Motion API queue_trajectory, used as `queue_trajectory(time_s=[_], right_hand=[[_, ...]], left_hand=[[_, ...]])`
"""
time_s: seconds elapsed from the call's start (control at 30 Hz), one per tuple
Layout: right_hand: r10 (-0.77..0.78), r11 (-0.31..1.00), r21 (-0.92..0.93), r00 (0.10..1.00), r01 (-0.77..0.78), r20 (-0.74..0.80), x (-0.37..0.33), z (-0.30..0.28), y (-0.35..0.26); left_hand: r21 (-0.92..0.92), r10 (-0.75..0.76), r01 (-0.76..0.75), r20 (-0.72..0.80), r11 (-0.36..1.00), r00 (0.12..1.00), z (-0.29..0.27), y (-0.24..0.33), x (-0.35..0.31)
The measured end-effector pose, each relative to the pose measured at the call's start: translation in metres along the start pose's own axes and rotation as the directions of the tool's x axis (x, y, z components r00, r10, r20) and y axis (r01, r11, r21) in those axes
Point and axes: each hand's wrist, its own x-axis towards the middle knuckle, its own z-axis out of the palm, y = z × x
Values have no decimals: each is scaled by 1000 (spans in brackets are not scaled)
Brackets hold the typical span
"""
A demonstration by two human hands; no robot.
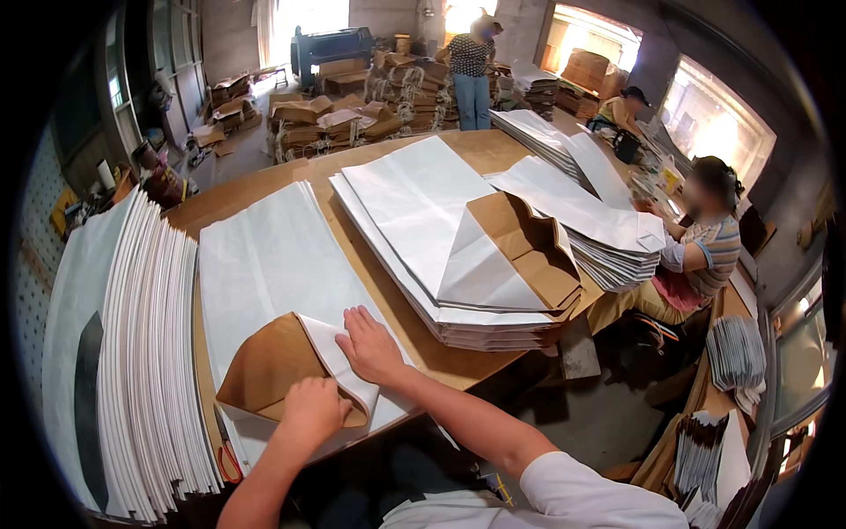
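Note:
A large white paper bag with a brown inside (273, 357) lies on a pile of flat white bags (264, 238) at the table's near edge, its end opened out into a pointed fold. My left hand (315, 410) is closed at the lower brown edge of that end, fingers curled over the paper. Fingers stretched out, my right hand (372, 344) lies flat on the white folded flap beside it. Partly under the pile, near my left forearm, shows an orange-handled tool (229, 463), perhaps scissors.
A tall row of white bags (150, 353) stands at the left. Centre right lies a stack of bags (397, 212), its top one opened to brown. One person (709, 242) sits at the table's right; others are farther back. Brown bundles (405, 93) fill the far floor.

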Motion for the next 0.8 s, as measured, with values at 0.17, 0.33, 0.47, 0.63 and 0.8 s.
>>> queue_trajectory(time_s=[0.17, 0.33, 0.47, 0.63, 0.8], right_hand=[[27, 1000, -5, 1000, -27, 12, -7, -3, 8], [24, 1000, 11, 999, -23, -35, -4, -3, 2], [-130, 988, -106, 980, 115, -148, -2, 0, 0], [-258, 965, -90, 951, 246, -172, 2, 15, 13], [-114, 987, 97, 979, 132, -169, -1, 3, 12]], left_hand=[[-90, 46, -37, 103, 995, 994, -4, 29, -13], [-227, 144, -156, -68, 961, 987, -5, 49, -34], [-123, 144, -177, -242, 977, 960, 14, 56, -40], [-94, 83, -114, -289, 989, 954, 19, 63, -54], [-181, -74, -105, -767, 978, 637, -42, 30, -94]])
